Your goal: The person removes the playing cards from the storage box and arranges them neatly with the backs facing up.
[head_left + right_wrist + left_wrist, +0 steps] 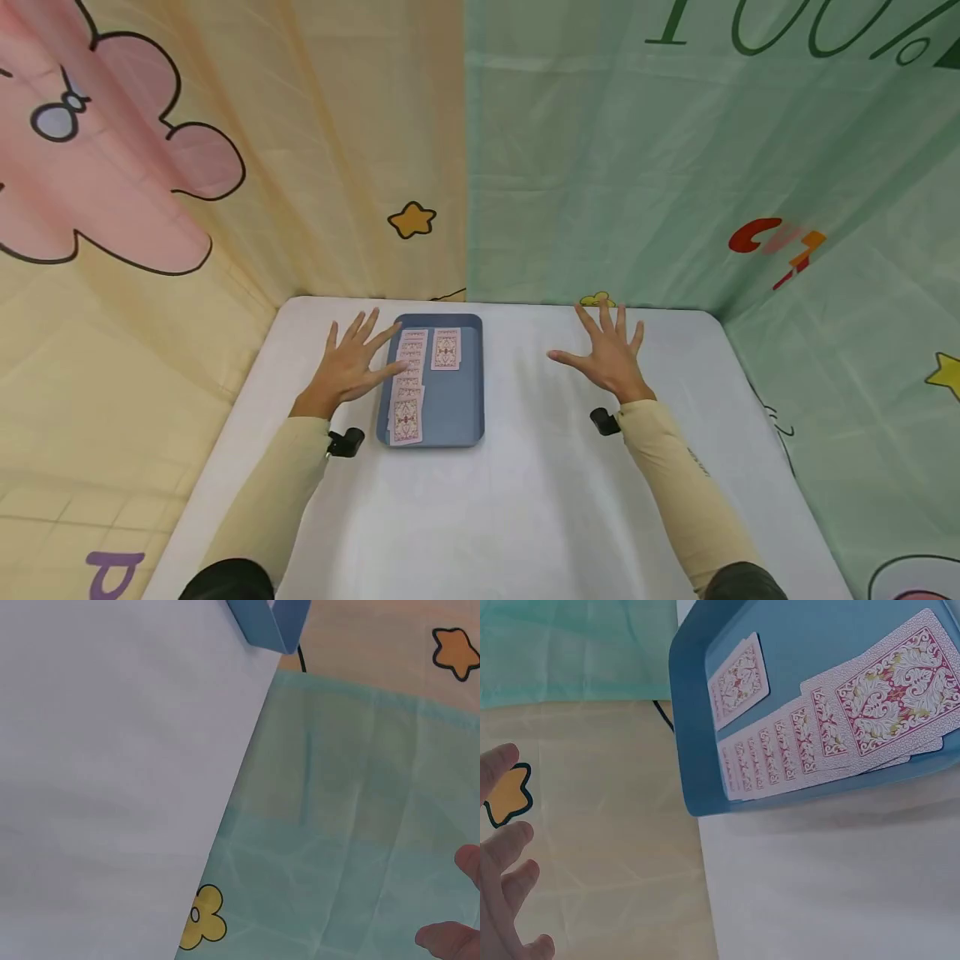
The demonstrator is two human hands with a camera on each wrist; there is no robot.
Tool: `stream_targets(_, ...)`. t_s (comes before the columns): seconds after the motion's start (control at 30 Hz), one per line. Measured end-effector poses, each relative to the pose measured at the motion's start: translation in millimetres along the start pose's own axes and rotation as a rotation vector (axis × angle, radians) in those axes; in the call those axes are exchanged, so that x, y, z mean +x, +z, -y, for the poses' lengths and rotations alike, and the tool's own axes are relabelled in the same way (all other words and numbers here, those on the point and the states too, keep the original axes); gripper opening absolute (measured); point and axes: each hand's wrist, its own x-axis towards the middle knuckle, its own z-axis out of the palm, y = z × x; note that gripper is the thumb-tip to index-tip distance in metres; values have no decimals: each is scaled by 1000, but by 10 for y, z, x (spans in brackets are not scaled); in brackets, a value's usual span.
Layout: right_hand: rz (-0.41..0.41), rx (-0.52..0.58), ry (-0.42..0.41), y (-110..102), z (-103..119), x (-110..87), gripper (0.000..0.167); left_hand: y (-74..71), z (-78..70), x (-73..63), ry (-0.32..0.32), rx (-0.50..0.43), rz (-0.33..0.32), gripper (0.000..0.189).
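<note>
The blue rectangular tray with rounded corners point(456, 412) lies flat on the white-covered bench point(517, 500), left of the middle and toward the far edge, its long axis running near to far. Inside it, along the left side, a long column of overlapping playing cards with red-and-white patterned backs point(406, 419) follows that same axis. The nearest card shows its whole back; those farther along show only strips, and the near end sits a little askew from the rest. A short stack of cards with the same backs point(446, 350) lies in the far part of the tray, just right of the column's far end. The near and right parts of the tray are bare.

The left hand point(348, 367) is clearly the nearer one. It is at the tray's left side with fingers spread wide and nothing held. From the head view its thumb and forefinger overlap the tray's left edge, the thumb tip in front of the middle of the column; in the left wrist view the visible fingers are apart from tray and cards, so it seems raised above them. From this hand, the column lies immediately right and the short stack beyond it.

The right hand point(606, 354) is also widely spread and holds nothing, well apart on the tray's right, its thumb pointing left.
</note>
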Motion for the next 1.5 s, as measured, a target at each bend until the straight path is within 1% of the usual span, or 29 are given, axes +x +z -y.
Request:
stream_targets(0.2, 5, 19, -18, 52, 34, 38, 103, 100, 65, -34, 1, -27, -43, 79)
stream_targets(0.37, 14, 43, -50, 110, 77, 88, 103, 186, 117, -60, -13, -114, -51, 79)
stream_targets(0.6, 11, 81, -63, 227, 178, 146, 101, 325, 187, -81, -21, -211, -70, 75)
stream_targets(0.8, 5, 114, -93, 349, 279, 198, 97, 405, 242, -132, -68, -288, -68, 75)
stream_targets(0.97, -5, 146, -105, 438, 307, 209, 95, 473, 264, -147, -115, -360, -43, 74)
stream_targets(1.13, -22, 210, -122, 526, 325, 216, 91, 554, 276, -139, -167, -435, -22, 72)
stream_targets(1.27, -17, 255, -127, 612, 341, 202, 85, 654, 285, -140, -170, -498, -29, 70)
stream_targets(1.37, -15, 283, -120, 681, 351, 168, 83, 737, 278, -154, -187, -551, -27, 68)
stream_targets(1.5, -26, 307, -122, 771, 378, 148, 81, 817, 286, -191, -250, -606, -12, 69)
